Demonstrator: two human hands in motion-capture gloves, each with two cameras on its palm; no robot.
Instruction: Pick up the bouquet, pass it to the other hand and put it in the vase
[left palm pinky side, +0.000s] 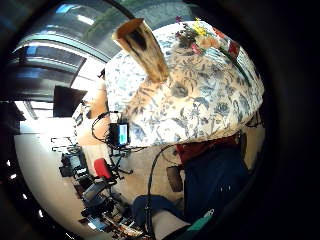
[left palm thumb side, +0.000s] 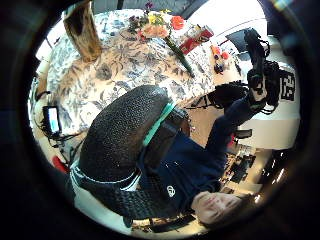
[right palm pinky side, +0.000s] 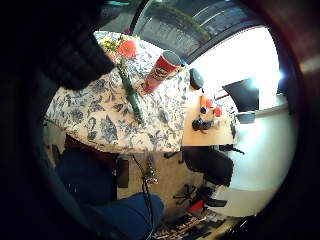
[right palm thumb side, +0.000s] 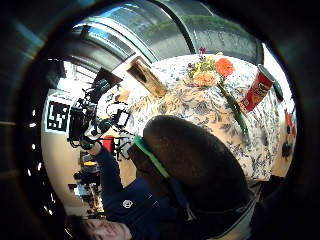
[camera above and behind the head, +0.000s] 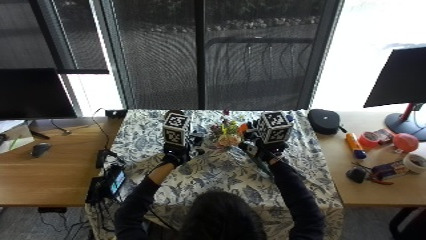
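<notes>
Outside view: I have both gloved hands raised over the table's floral cloth (camera above and behind the head: 219, 175), left hand (camera above and behind the head: 174, 150) and right hand (camera above and behind the head: 266, 145) either side of the bouquet (camera above and behind the head: 226, 134). The bouquet lies on the cloth between them, nothing gripping it. Can't tell finger state for either hand from here.

Left little-finger palm view: wooden vase (left palm pinky side: 142, 47) stands upright on the cloth, bouquet (left palm pinky side: 200, 37) lying further along, well apart from it.

Left thumb palm view: vase (left palm thumb side: 82, 30) and bouquet (left palm thumb side: 160, 30) both on the table; the other hand (left palm thumb side: 260, 60) is up in the air off the table edge.

Right little-finger palm view: bouquet (right palm pinky side: 127, 75) flat on the cloth, green stem just beside a red Pringles can (right palm pinky side: 160, 72).

Right thumb palm view: bouquet (right palm thumb side: 220, 80) between vase (right palm thumb side: 147, 75) and can (right palm thumb side: 257, 90); the other hand (right palm thumb side: 87, 122) raised, grip unclear.
</notes>
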